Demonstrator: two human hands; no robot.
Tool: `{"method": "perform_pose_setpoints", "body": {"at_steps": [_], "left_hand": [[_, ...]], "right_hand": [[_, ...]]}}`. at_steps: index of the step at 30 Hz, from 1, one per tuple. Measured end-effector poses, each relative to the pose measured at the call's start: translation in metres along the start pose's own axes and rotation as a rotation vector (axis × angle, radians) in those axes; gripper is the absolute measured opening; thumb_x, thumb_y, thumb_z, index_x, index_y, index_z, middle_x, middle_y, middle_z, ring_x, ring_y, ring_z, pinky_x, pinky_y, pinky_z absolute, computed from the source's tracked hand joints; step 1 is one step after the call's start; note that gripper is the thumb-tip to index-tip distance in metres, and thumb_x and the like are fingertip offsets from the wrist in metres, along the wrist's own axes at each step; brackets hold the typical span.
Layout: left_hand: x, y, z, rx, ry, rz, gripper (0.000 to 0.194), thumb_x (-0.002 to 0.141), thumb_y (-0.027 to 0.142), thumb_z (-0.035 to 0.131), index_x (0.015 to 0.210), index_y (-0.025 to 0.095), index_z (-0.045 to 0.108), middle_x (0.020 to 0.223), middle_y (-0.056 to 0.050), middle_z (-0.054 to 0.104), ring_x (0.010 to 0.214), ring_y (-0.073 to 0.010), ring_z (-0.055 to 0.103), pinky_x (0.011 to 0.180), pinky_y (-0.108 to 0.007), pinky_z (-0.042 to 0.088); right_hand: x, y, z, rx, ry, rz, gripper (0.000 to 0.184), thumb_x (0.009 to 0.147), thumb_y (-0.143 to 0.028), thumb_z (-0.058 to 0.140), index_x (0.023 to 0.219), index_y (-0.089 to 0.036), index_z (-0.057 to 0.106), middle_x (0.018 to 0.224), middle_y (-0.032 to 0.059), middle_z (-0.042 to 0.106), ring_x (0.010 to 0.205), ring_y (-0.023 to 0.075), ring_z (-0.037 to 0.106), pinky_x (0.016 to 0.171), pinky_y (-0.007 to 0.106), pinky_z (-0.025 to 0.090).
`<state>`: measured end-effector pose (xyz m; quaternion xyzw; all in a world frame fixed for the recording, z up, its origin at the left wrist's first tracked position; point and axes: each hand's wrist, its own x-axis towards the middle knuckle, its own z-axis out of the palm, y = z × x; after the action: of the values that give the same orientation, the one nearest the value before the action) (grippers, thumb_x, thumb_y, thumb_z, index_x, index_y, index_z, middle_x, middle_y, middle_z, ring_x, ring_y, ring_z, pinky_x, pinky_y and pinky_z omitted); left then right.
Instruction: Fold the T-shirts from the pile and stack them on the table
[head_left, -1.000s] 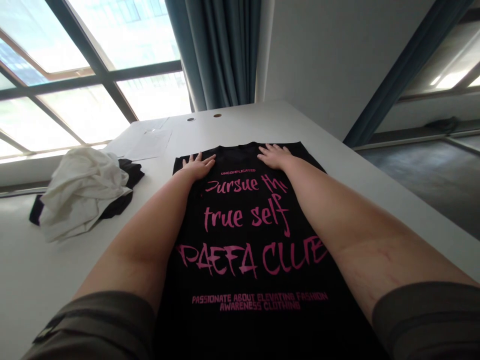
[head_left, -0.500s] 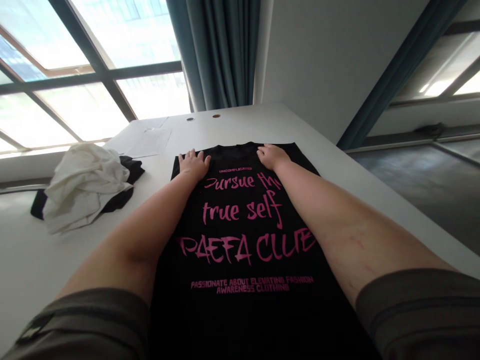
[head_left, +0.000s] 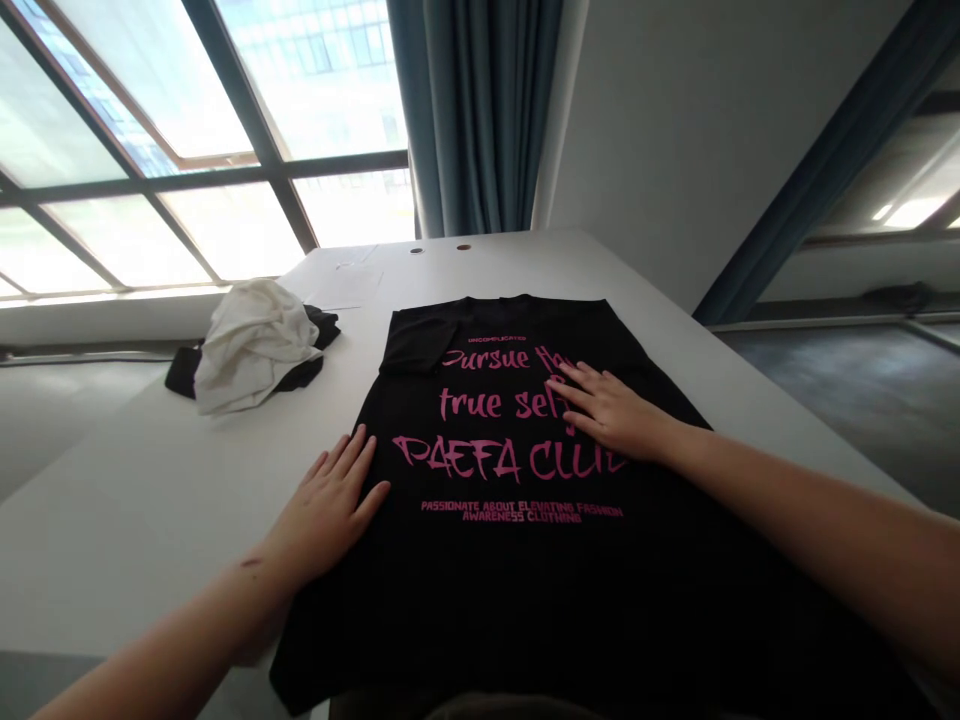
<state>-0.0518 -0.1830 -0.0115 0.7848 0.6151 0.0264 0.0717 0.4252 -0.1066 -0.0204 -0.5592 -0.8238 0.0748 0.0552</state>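
A black T-shirt (head_left: pixel 480 590) with pink lettering lies spread on the white table (head_left: pixel 97 540), its collar at the far end. Its left sleeve (head_left: pixel 420 345) is folded inward over the front. My left hand (head_left: pixel 330 505) rests with fingers spread along the shirt's left edge. On the right part of the print, my right hand (head_left: pixel 611 408) lies flat with its fingers apart, covering some letters. Neither hand grips the cloth.
A crumpled white cloth (head_left: pixel 255 345) sits on a black one (head_left: pixel 304 375) at the table's left. Papers (head_left: pixel 345 285) lie further back, near two round holes in the tabletop. Windows (head_left: pixel 217 230) and a blue curtain (head_left: pixel 480 120) stand behind; a wall (head_left: pixel 637 150) is at right.
Both hands have drawn back from the shirt's shoulders toward me, the left to the shirt's side edge, the right onto the print. The camera view has shifted slightly.
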Motion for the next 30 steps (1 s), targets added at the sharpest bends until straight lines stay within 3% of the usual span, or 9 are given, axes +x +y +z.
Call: {"method": "perform_pose_setpoints", "body": {"at_steps": [7, 10, 14, 17, 19, 22, 24, 27, 30], "left_hand": [[-0.036, 0.003, -0.001, 0.007, 0.016, -0.041, 0.073, 0.096, 0.056, 0.045, 0.164, 0.03, 0.043, 0.173, -0.002, 0.026, 0.163, -0.0294, 0.027, 0.136, -0.056, 0.03], [-0.058, 0.005, -0.001, 0.025, 0.066, -0.098, 0.073, 0.094, 0.059, 0.045, 0.162, 0.033, 0.046, 0.169, -0.006, 0.04, 0.156, -0.0338, 0.042, 0.129, -0.058, 0.041], [-0.081, 0.007, -0.001, -0.067, 0.128, -0.146, 0.078, 0.089, 0.061, 0.045, 0.163, 0.035, 0.041, 0.147, -0.011, 0.064, 0.137, -0.0353, 0.061, 0.118, -0.054, 0.051], [-0.089, 0.005, -0.004, -0.199, 0.036, -0.25, 0.081, 0.087, 0.063, 0.045, 0.164, 0.039, 0.033, 0.128, -0.008, 0.074, 0.115, -0.0346, 0.073, 0.101, -0.052, 0.059], [-0.093, 0.003, -0.009, -0.278, -0.041, -0.295, 0.079, 0.086, 0.063, 0.046, 0.162, 0.041, 0.033, 0.119, -0.006, 0.077, 0.106, -0.0342, 0.076, 0.092, -0.051, 0.061], [-0.101, 0.004, -0.019, -0.511, -0.118, -0.264, 0.079, 0.084, 0.066, 0.053, 0.157, 0.04, 0.036, 0.123, -0.005, 0.077, 0.108, -0.0313, 0.076, 0.091, -0.045, 0.063], [-0.107, 0.009, -0.025, -0.742, -0.127, -0.234, 0.085, 0.082, 0.072, 0.059, 0.156, 0.035, 0.036, 0.133, -0.008, 0.073, 0.112, -0.0305, 0.075, 0.094, -0.044, 0.064], [-0.116, 0.017, -0.033, -1.014, -0.111, -0.234, 0.097, 0.08, 0.078, 0.067, 0.156, 0.03, 0.033, 0.14, -0.012, 0.068, 0.111, -0.0311, 0.074, 0.096, -0.046, 0.065], [-0.121, 0.019, -0.034, -1.02, -0.112, -0.245, 0.097, 0.076, 0.079, 0.071, 0.153, 0.029, 0.041, 0.14, -0.012, 0.067, 0.112, -0.0311, 0.073, 0.096, -0.044, 0.065]], "right_hand": [[-0.104, -0.012, 0.009, 0.107, -0.032, 0.086, 0.075, 0.095, -0.074, 0.041, 0.165, -0.045, 0.044, 0.17, -0.0057, 0.019, 0.161, 0.0315, 0.019, 0.134, 0.063, 0.015], [-0.148, -0.025, 0.019, 0.139, 0.015, 0.104, 0.072, 0.095, -0.075, 0.042, 0.162, -0.049, 0.045, 0.168, -0.006, 0.024, 0.16, 0.0316, 0.022, 0.133, 0.066, 0.018], [-0.193, -0.04, 0.028, 0.175, 0.142, 0.211, 0.067, 0.095, -0.074, 0.043, 0.159, -0.053, 0.048, 0.166, -0.0068, 0.03, 0.158, 0.0303, 0.028, 0.132, 0.065, 0.024], [-0.212, -0.045, 0.028, 0.128, 0.231, 0.313, 0.068, 0.091, -0.074, 0.045, 0.155, -0.053, 0.054, 0.165, -0.0048, 0.034, 0.155, 0.0315, 0.034, 0.13, 0.064, 0.029], [-0.221, -0.044, 0.027, 0.044, 0.3, 0.382, 0.069, 0.09, -0.072, 0.044, 0.152, -0.047, 0.059, 0.161, 0.0019, 0.041, 0.15, 0.0345, 0.04, 0.127, 0.063, 0.033], [-0.235, -0.04, 0.022, -0.1, 0.339, 0.522, 0.077, 0.086, -0.072, 0.042, 0.15, -0.033, 0.062, 0.144, 0.0184, 0.056, 0.132, 0.0432, 0.053, 0.115, 0.067, 0.04], [-0.244, -0.037, 0.017, -0.127, 0.301, 0.637, 0.084, 0.085, -0.071, 0.039, 0.149, -0.022, 0.061, 0.133, 0.0232, 0.06, 0.12, 0.0452, 0.059, 0.107, 0.066, 0.045], [-0.252, -0.038, 0.004, -0.008, 0.206, 0.763, 0.084, 0.084, -0.066, 0.034, 0.149, -0.018, 0.056, 0.125, 0.0182, 0.066, 0.111, 0.0395, 0.066, 0.099, 0.055, 0.051], [-0.257, -0.041, -0.011, 0.132, 0.192, 0.777, 0.08, 0.078, -0.065, 0.035, 0.147, -0.027, 0.053, 0.11, 0.0088, 0.069, 0.094, 0.0311, 0.069, 0.085, 0.045, 0.053]]}}
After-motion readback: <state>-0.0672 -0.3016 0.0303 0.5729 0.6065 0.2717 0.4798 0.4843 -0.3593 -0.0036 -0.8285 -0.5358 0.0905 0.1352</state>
